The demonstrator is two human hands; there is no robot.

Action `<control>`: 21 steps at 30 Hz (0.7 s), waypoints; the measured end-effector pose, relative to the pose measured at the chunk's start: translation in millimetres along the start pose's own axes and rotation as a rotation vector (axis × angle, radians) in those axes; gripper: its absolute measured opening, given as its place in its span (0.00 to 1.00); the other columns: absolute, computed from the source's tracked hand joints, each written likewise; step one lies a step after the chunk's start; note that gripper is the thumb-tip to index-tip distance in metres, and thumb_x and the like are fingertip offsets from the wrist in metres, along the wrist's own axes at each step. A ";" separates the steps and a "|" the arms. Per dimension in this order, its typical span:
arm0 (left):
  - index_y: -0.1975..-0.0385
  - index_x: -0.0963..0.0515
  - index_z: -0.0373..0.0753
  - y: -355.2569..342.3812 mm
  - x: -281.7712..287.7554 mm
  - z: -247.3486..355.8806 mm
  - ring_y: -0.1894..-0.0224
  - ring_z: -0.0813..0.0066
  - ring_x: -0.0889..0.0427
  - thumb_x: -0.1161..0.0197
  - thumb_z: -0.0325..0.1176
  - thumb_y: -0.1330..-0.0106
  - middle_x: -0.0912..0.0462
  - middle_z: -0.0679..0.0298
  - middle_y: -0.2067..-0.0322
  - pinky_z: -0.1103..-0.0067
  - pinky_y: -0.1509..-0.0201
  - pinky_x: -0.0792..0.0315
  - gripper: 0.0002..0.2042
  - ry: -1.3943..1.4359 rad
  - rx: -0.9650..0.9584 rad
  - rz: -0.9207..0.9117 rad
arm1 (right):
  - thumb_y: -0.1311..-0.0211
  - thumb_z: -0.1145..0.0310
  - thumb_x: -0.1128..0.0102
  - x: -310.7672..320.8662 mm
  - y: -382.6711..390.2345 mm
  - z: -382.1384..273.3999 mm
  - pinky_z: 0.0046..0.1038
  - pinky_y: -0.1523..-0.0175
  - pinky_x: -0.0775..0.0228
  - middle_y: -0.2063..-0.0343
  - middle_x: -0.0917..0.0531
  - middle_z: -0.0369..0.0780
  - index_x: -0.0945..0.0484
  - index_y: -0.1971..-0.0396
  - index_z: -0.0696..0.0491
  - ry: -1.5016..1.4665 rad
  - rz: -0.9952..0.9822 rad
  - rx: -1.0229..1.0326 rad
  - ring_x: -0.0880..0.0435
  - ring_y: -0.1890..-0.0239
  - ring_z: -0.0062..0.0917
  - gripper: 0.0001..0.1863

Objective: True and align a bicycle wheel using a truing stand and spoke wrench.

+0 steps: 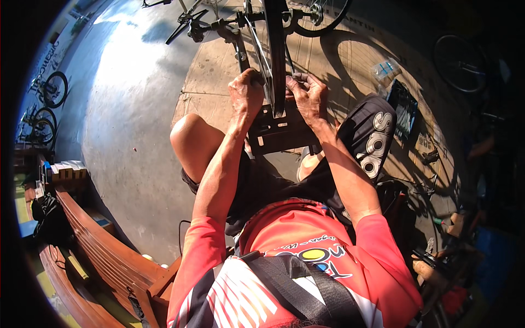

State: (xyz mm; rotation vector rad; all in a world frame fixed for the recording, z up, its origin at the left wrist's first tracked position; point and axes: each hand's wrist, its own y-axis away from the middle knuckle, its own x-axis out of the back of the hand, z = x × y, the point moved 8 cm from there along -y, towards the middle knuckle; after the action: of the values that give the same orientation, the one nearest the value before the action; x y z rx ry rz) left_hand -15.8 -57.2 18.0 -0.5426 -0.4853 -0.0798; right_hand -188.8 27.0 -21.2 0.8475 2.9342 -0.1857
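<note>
A bicycle wheel (275,52) stands upright and edge-on before me, between the arms of a black metal stand (279,141) with a slotted base plate. My left hand (246,94) is closed at the left side of the rim, its fingertips curled out of sight. On the opposite side, my right hand (309,97) pinches close to the rim and spokes, thumb and forefinger together. Whatever either hand grips is too small or hidden to name. Both forearms reach forward between my bent knees.
Flattened cardboard (205,82) covers the floor under the stand. A black tray (403,109) and a clear plastic bag (386,71) lie to the right. A slatted wooden bench (104,240) stands at left. Another wheel (460,63) is at far right; bicycles (54,89) stand far left.
</note>
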 end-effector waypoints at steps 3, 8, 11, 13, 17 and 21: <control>0.74 0.18 0.36 0.0 0.2 0.1 0.70 0.53 0.13 0.46 0.20 0.43 0.15 0.52 0.76 0.67 0.64 0.22 0.08 -0.001 0.001 0.004 | 0.37 0.68 0.28 -0.1 0.4 -0.2 0.21 0.69 0.19 0.73 0.14 0.40 0.20 0.60 0.64 0.004 0.008 -0.006 0.15 0.76 0.19 0.15; 0.75 0.18 0.36 -0.1 0.8 1.3 0.70 0.53 0.13 0.45 0.20 0.43 0.15 0.53 0.76 0.67 0.64 0.22 0.08 -0.012 0.000 -0.001 | 0.38 0.67 0.28 -0.5 0.8 -3.2 0.21 0.70 0.19 0.73 0.14 0.40 0.20 0.61 0.64 -0.005 0.000 0.021 0.15 0.76 0.19 0.16; 0.75 0.18 0.36 -0.3 2.0 2.9 0.70 0.53 0.13 0.45 0.20 0.43 0.15 0.53 0.76 0.67 0.63 0.22 0.07 -0.004 -0.006 0.004 | 0.38 0.67 0.27 -0.3 0.8 -2.0 0.21 0.70 0.20 0.74 0.15 0.40 0.21 0.62 0.64 0.002 -0.002 0.003 0.15 0.76 0.19 0.15; 0.75 0.19 0.35 -0.4 2.9 3.8 0.69 0.53 0.13 0.44 0.20 0.43 0.15 0.53 0.76 0.67 0.62 0.22 0.07 -0.023 -0.006 0.006 | 0.38 0.67 0.28 -1.1 1.0 -3.9 0.21 0.70 0.20 0.74 0.15 0.39 0.21 0.64 0.63 -0.027 -0.011 0.026 0.15 0.76 0.19 0.15; 0.75 0.19 0.35 -0.8 1.2 2.6 0.69 0.53 0.13 0.44 0.21 0.43 0.15 0.53 0.75 0.66 0.62 0.22 0.06 -0.032 0.015 -0.021 | 0.37 0.67 0.28 -1.3 0.9 -4.7 0.21 0.70 0.19 0.74 0.15 0.39 0.21 0.64 0.63 -0.025 -0.010 0.030 0.15 0.76 0.19 0.14; 0.74 0.19 0.35 -1.4 0.0 0.1 0.69 0.52 0.13 0.44 0.20 0.43 0.15 0.53 0.75 0.67 0.61 0.22 0.06 -0.020 0.014 -0.017 | 0.38 0.67 0.27 -1.2 0.8 -1.9 0.21 0.71 0.20 0.74 0.15 0.39 0.20 0.64 0.63 -0.021 0.000 -0.004 0.15 0.76 0.19 0.14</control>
State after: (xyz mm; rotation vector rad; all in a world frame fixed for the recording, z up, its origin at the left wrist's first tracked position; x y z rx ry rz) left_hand -16.1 -58.4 18.8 -0.5262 -0.5094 -0.0875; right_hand -187.5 27.4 -19.2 0.8397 2.9139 -0.1883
